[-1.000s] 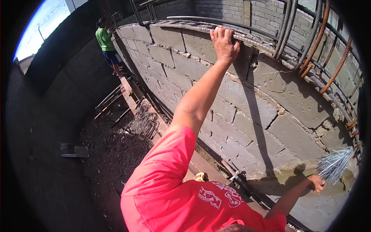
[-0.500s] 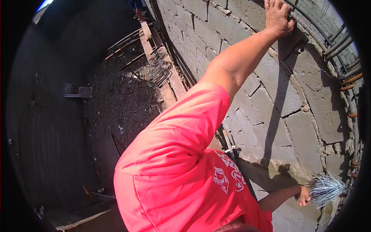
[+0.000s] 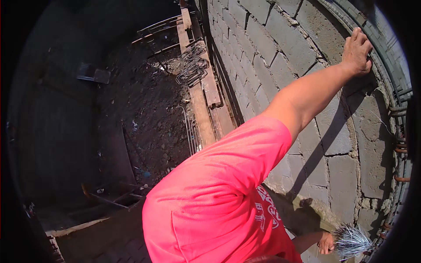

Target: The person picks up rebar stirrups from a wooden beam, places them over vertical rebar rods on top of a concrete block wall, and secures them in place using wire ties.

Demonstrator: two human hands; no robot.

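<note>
My left arm stretches across to the upper right, and my left hand rests against the upper part of the grey block wall. Its fingers are extended, with small gaps between them, and nothing is in them. Low at the right, my right hand is closed on a bundle of thin silvery tie wire. The loose wire ends fan out toward the steel bars along the wall. The bundle's gripped end is hidden in my fingers.
Wooden planks run beside the wall's foot at left, with bent steel stirrups piled on them. Dark rubble soil lies below. A ladder-like frame stands at lower left. Ribbed reinforcing bars line the wall's right edge.
The view has shifted and turned. My left hand has moved right along the wall, its fingers now showing more fully. My right hand still holds the wire bundle, lower in view.
</note>
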